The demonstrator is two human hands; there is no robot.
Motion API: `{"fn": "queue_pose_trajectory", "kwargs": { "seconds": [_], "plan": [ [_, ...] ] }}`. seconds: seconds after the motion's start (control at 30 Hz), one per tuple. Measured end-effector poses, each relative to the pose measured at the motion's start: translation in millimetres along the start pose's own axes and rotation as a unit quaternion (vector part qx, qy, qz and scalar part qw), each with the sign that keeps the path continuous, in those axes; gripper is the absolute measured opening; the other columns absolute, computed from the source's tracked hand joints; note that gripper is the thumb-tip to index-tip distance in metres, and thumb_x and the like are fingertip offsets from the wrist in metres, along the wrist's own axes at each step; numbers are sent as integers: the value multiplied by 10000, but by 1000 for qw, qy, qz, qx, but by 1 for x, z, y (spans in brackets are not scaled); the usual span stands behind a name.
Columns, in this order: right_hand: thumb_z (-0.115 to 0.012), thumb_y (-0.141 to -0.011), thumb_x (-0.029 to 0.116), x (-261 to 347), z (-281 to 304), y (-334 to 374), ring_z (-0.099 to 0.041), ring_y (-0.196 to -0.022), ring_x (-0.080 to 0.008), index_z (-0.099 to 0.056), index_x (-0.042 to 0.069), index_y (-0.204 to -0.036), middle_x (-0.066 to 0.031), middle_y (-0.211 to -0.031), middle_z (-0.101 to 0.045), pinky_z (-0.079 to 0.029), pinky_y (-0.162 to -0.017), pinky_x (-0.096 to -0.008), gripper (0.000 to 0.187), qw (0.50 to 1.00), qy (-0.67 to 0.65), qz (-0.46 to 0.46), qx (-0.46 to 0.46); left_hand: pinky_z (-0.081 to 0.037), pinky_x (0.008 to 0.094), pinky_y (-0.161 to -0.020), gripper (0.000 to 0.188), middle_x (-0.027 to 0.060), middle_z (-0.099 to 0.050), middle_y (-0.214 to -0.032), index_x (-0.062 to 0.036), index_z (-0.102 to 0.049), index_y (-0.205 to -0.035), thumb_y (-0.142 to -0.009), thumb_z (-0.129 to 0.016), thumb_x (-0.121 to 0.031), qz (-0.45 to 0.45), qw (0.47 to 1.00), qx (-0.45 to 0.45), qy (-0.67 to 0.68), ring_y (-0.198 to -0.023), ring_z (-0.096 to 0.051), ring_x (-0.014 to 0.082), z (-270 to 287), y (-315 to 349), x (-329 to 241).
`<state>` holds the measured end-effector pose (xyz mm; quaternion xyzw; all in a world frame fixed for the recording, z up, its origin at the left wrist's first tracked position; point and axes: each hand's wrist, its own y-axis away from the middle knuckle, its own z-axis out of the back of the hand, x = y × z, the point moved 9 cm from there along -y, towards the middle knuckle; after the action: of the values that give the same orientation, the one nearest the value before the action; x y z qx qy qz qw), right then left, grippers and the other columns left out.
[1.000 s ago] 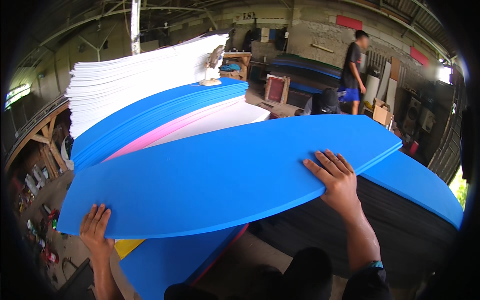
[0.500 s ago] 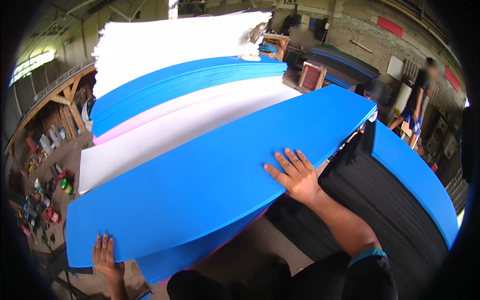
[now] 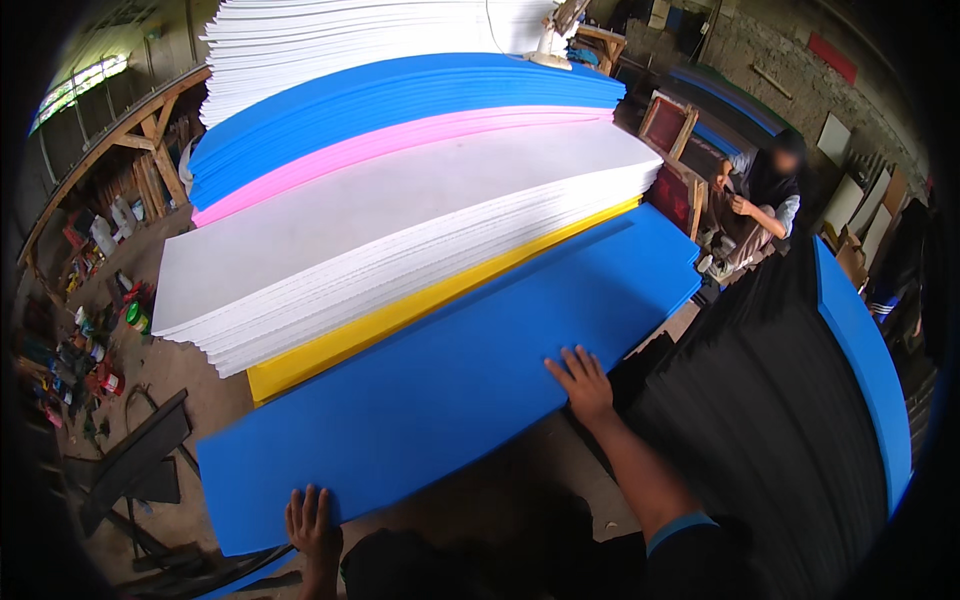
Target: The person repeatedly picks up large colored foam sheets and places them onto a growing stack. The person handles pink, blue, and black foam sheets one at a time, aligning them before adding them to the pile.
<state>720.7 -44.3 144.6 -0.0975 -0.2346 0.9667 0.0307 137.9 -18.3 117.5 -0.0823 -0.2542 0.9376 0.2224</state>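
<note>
- Since the blue sheet (image 3: 430, 410) is so long, left hand (image 3: 313, 522) takes its near-left edge; can't tell if it's pinching.
- Sheet lies just nearer than the yellow layer (image 3: 330, 350).
- Right hand (image 3: 584, 388), fingers spread, probably steadies it.

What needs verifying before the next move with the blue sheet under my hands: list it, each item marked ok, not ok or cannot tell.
1. Left hand on the blue sheet: ok, fingers over the near edge, toward the left end.
2. Right hand on the same edge: ok, fingers spread on top, farther right.
3. Thumbs hooked underneath: cannot tell, the sheet hides its underside.
4. Seated person beyond the right end, hands off the sheet: ok.
5. Floor left of the sheet free of clutter: not ok, dark scraps lie there.
</note>
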Motion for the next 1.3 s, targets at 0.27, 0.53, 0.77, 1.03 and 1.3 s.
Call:
{"fn": "queue_pose_trajectory", "kwargs": {
  "seconds": [0.27,0.53,0.77,1.03,1.3],
  "plan": [
    [-728,-940,49,-57,-20,-25,-413,-1572,-456,-360,413,-1712,-224,-1730,-376,-453,-1212,-581,929,954,60,-168,241,-384,634,-1223,688,89,-686,-1494,-212,-714,-1444,-769,-656,-94,-1,1000,17,12,-1433,-584,409,-30,-51,-61],
    [-721,-864,-68,-121,-27,-40,-553,-1442,-505,-489,386,-1655,-312,-1697,-387,-567,-1103,-538,941,904,-101,-353,218,-393,653,-1212,737,74,-638,-1547,-260,-689,-1497,-771,-703,-135,1,999,38,36,-1446,-548,414,-41,-77,-95],
    [-703,-886,-19,-136,-49,-33,-461,-1535,-478,-465,248,-1679,-305,-1745,-307,-507,-1168,-550,870,897,-162,-384,149,-389,655,-1218,825,84,-597,-1584,-262,-639,-1556,-743,-718,-144,-34,993,103,49,-1421,-537,446,-56,-90,-124],
    [-653,-1023,393,-29,-50,-82,-417,-1570,-432,-580,175,-1591,-263,-1650,-493,-322,-1276,-616,612,943,-118,-202,236,-401,647,-1218,779,123,-565,-1600,-205,-599,-1583,-816,-728,-181,-91,990,97,47,-1406,-522,478,-49,-99,-135],
    [-665,-1024,592,83,-44,-93,-384,-1583,-462,-568,242,-1610,-265,-1679,-451,-303,-1272,-644,689,975,-158,-98,120,-352,634,-1247,805,188,-547,-1609,-128,-568,-1587,-928,-816,-518,-48,971,174,154,-1494,-479,461,-26,-97,-58]
  ]
}}
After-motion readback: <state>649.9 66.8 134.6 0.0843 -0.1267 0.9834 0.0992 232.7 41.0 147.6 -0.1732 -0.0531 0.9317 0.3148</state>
